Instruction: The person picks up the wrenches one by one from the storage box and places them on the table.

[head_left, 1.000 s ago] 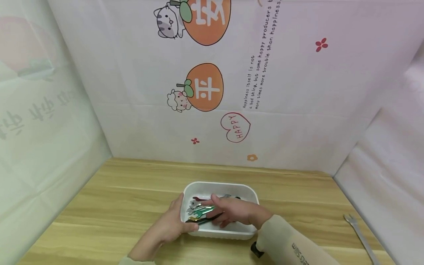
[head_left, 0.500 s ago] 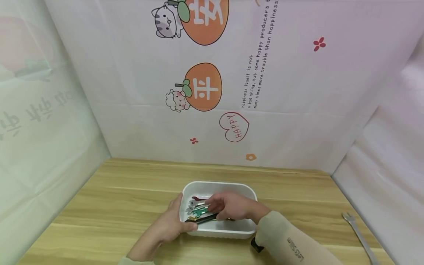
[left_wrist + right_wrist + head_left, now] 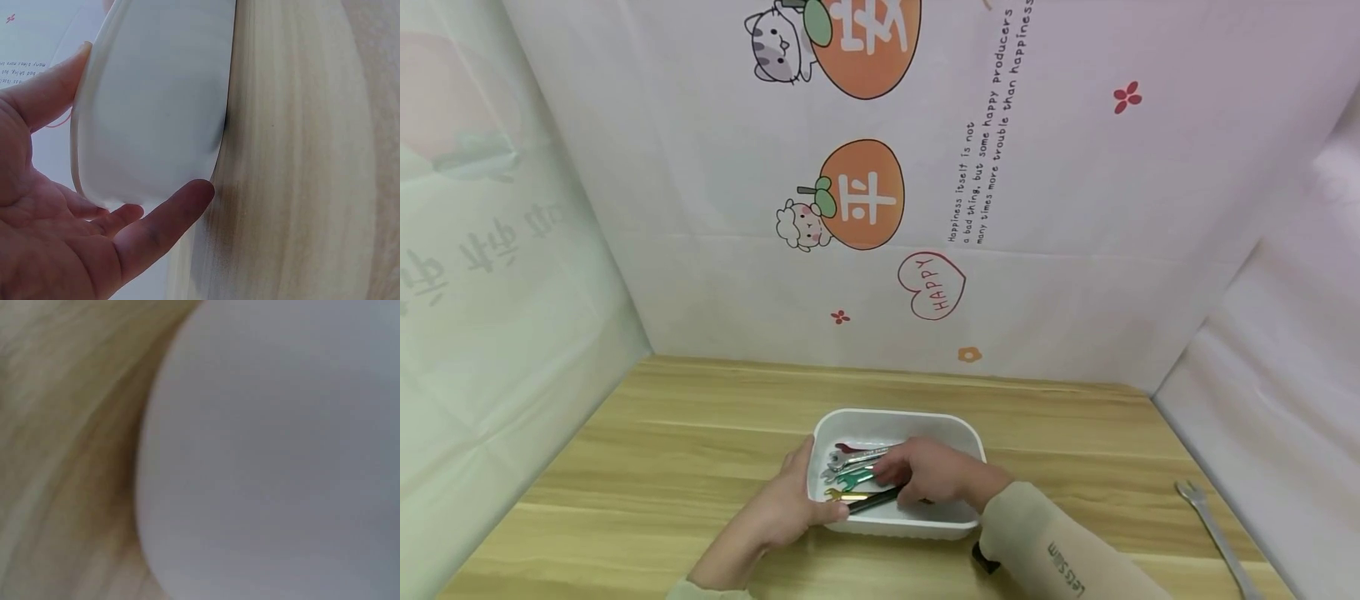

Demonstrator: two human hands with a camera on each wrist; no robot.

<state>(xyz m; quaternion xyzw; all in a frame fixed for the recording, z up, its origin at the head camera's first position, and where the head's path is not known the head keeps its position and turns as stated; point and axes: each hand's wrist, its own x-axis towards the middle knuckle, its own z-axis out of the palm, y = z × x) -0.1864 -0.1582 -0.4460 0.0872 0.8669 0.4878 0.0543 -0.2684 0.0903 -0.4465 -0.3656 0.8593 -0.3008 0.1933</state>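
A white plastic tub (image 3: 917, 529) sits on the wooden table with several small open-ended wrenches inside. My left hand (image 3: 778, 508) holds its left end, thumb over the near rim; in the left wrist view, fingers of the left hand (image 3: 94, 240) lie against the tub's white wall (image 3: 150, 106). Inside the tub, my right hand (image 3: 932, 471) has its fingers curled, thumb and fingers at a black wrench (image 3: 876, 500). Silver wrenches (image 3: 853, 457), a green wrench (image 3: 853, 480) and a gold wrench (image 3: 842, 495) point left beside it. The right hand covers their right ends.
A long silver fork-ended tool (image 3: 1217, 533) lies on the table (image 3: 700, 433) at the right. Printed white sheets (image 3: 1045, 292) wall off the back and both sides. Mostly tub wall (image 3: 269, 456), blurred, fills the right wrist view.
My right hand's spread fingers have drawn together and curled in the tub. The black wrench has shifted right and toward me, exposing more of the gold one. My left hand stays on the tub.
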